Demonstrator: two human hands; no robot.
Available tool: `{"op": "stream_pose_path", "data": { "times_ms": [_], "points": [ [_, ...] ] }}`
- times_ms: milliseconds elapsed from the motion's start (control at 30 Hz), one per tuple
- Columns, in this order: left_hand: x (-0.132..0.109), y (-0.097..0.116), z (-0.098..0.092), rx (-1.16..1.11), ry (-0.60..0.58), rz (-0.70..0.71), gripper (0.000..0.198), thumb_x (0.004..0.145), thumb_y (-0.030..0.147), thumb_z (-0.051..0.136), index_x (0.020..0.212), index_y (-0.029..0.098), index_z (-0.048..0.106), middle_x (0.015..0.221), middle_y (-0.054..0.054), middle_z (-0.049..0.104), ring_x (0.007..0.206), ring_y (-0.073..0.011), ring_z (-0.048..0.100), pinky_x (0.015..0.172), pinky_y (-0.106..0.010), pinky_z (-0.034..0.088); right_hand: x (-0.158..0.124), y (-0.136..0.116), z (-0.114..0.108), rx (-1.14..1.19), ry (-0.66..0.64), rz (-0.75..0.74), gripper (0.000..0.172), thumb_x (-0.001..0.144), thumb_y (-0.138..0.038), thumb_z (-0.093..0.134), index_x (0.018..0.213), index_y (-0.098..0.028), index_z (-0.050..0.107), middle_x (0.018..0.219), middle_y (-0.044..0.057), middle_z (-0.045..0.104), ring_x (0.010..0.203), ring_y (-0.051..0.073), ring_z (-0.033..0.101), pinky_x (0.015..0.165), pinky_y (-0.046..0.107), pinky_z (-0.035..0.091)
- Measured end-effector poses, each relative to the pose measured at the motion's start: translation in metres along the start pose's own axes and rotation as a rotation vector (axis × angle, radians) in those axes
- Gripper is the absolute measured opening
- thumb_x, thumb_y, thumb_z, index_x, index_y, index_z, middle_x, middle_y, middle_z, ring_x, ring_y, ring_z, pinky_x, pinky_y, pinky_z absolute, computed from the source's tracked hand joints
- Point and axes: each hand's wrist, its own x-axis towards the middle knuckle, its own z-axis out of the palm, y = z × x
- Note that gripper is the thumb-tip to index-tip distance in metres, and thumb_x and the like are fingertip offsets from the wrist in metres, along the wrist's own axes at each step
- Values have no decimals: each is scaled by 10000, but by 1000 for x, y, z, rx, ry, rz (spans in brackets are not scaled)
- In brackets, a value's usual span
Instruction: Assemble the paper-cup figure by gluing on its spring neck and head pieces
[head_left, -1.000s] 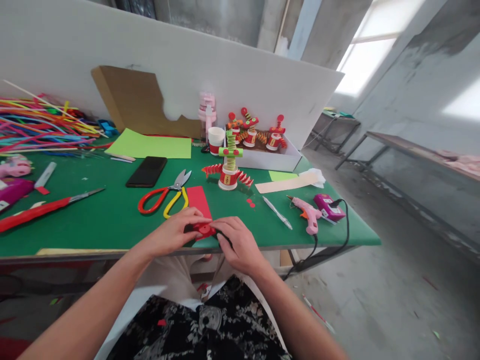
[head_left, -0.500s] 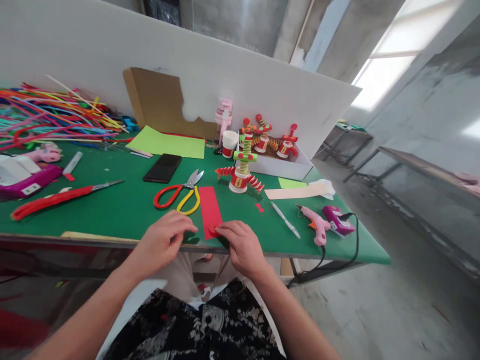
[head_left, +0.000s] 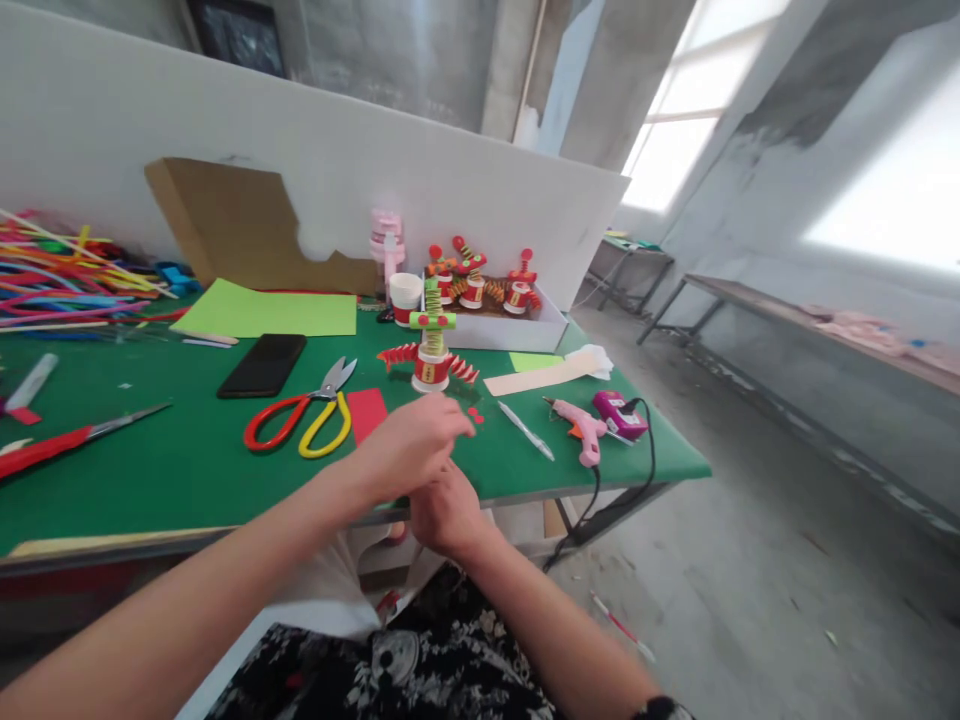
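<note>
Left hand [head_left: 416, 445], loosely open and seemingly empty, hovers just right of the red strip [head_left: 365, 412] — right hand [head_left: 444, 512] beneath it, grip hidden.

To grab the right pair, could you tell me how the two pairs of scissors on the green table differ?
The red-and-yellow scissors have one red and one yellow loop, blades parted; the red scissors have slim all-red handles, blades shut, and lie farther left. Both lie flat on the green table.
</note>
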Motion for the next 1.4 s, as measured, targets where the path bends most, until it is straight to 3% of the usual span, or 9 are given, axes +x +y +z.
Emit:
{"op": "stream_pose_path", "data": {
  "times_ms": [133,233,367,533,633,767,967,1133,1400],
  "points": [
    [88,18,39,163,-381,71,253,825,20,549,975,132,720,1071,-151,706,968,-244,688,790,-322,548,0,2,8,-25,-53,34,501,776,-115,550,1261,-172,658,1295,112,682,1234,281,592,1102,406,436],
    [119,30,68,184,-430,67,240,779,-5,614,951,129,713,1045,-153,709,923,-260,711,728,-318,556,-1,0,7,-19,-46,75,606,785,-164,582,1386,-89,558,1387,149,626,1294,302,560,1159,388,385],
    [124,39,79,202,-403,26,191,833,-7,556,880,113,697,1001,-166,701,938,-266,717,739,-322,560,-1,-1,4,0,-113,83,583,806,-182,588,1383,-100,564,1398,134,625,1298,299,555,1164,385,383],
    [86,22,32,143,-223,-40,216,912,70,463,1007,141,644,1117,-140,661,894,-201,697,742,-305,553,2,-3,-6,3,-57,47,477,764,-85,554,1224,-127,675,1251,142,698,1200,282,587,1079,403,449],
    [30,-2,-9,-288,304,-177,68,887,229,578,873,178,621,901,-56,688,819,-187,676,748,-312,556,2,-5,-14,50,-16,19,437,801,-36,497,1164,-176,695,1128,102,721,1110,248,582,988,396,486],
    [-62,-18,-35,-705,616,-594,220,795,392,695,836,188,623,730,-4,693,630,-160,675,642,-286,570,1,-7,-22,70,-8,21,562,784,7,468,1301,-159,613,1109,110,688,1084,244,540,978,402,477],
    [-127,-1,-4,-776,691,-866,301,722,487,721,761,198,645,682,-13,717,630,-197,717,638,-297,603,1,-8,-26,122,37,-4,532,780,30,443,1217,-175,666,1123,95,695,1072,236,546,973,387,485],
    [-127,5,18,-682,778,-852,263,787,477,649,743,217,651,730,-3,716,661,-182,717,643,-264,582,1,-7,-25,137,72,-10,541,764,36,446,1212,-164,675,1112,103,703,1050,240,557,962,390,502],
    [-123,1,37,-628,736,-850,272,823,469,619,745,213,666,756,-13,724,698,-190,712,686,-274,566,1,-5,-24,152,85,-23,566,761,41,429,1218,-180,678,1116,94,708,1046,237,569,954,390,513]
  ]
}}
